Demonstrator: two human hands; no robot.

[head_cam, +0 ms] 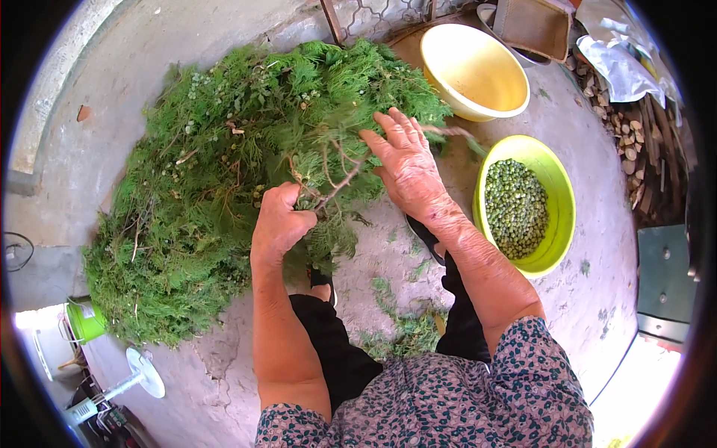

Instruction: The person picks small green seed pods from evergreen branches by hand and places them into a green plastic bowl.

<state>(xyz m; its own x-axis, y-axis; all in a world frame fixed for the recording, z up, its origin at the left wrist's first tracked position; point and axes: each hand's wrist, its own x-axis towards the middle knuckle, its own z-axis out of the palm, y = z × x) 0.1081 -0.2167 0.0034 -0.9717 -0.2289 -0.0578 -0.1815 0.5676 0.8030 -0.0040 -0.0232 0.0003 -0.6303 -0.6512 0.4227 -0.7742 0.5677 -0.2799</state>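
Note:
A conifer branch (343, 183) with a bare woody stem and green sprays slants between my two hands. My left hand (283, 221) is closed around its lower end, thumb pressed on the stem. Over the branch's upper part is my right hand (406, 162), back of the hand up and fingers stretched out. Its palm is hidden, so whether it grips the stem does not show. A blurred twig (448, 130) sticks out to the right of that hand. Behind both hands lies a large heap of green conifer cuttings (196, 224), with pale green cones among the sprays.
To the right, a lime-green basin (560, 235) holds many small green cones. A cream-yellow basin (476, 61) stands behind it. Stacked firewood (630, 140) lines the right side. Loose sprigs (414, 330) lie between my feet. At the lower left are a green bucket (85, 321) and a white stand (147, 374).

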